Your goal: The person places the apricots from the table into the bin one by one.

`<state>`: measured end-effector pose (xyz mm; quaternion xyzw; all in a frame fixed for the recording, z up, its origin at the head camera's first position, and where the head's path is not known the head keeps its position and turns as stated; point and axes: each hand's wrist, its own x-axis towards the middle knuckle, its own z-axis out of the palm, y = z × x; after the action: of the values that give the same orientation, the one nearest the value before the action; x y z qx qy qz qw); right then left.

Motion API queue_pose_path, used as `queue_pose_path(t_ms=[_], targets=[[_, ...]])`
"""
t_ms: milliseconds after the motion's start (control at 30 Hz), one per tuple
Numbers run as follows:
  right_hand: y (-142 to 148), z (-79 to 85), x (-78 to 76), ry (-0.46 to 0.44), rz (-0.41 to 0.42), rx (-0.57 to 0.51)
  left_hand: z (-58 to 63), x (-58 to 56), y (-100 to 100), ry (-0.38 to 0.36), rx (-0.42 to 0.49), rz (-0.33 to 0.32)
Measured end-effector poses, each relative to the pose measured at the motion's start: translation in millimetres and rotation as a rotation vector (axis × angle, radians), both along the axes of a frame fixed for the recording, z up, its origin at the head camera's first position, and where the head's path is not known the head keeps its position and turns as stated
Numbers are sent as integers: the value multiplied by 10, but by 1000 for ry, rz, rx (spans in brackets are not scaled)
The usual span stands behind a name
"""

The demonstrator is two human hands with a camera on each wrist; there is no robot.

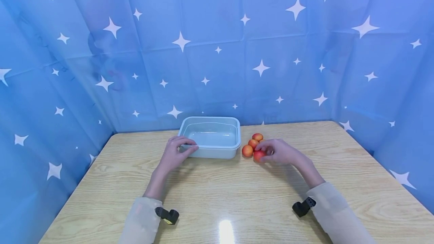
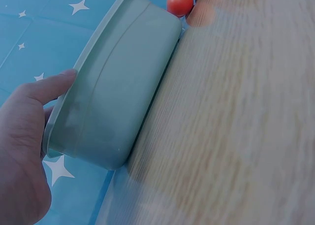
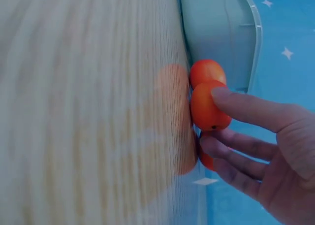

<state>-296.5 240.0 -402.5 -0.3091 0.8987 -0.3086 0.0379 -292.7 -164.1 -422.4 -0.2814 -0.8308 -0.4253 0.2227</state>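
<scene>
A pale blue-green plastic tub (image 1: 217,153) stands upright on the table. My left hand (image 1: 174,153) holds its near left corner; in the left wrist view the thumb (image 2: 61,82) lies on the outside of the rim and the other fingers go behind it. To the right of the tub, several small round orange-red fruits sit close together. My right hand (image 1: 281,151) pinches the nearest one (image 1: 259,156), thumb on one side and fingertips on the other. In the right wrist view this held fruit (image 3: 206,107) sits at table level, beside another fruit (image 3: 207,71).
The wooden table (image 1: 210,195) runs back to a blue curtain (image 1: 217,78) with white stars, which also stands along both sides. One fruit (image 1: 247,150) lies close to the tub's right wall. Black wrist cameras are strapped over both sleeves (image 1: 140,217).
</scene>
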Motion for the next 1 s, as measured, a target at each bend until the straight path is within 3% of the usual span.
queue_pose_path(t_ms=[233, 1000], targets=[[-1, 6, -4, -7, 15, -1, -5, -3, -2, 8, 3, -3], [-97, 131, 19, 133, -133, -137, 0, -3, -2, 5, -1, -2]])
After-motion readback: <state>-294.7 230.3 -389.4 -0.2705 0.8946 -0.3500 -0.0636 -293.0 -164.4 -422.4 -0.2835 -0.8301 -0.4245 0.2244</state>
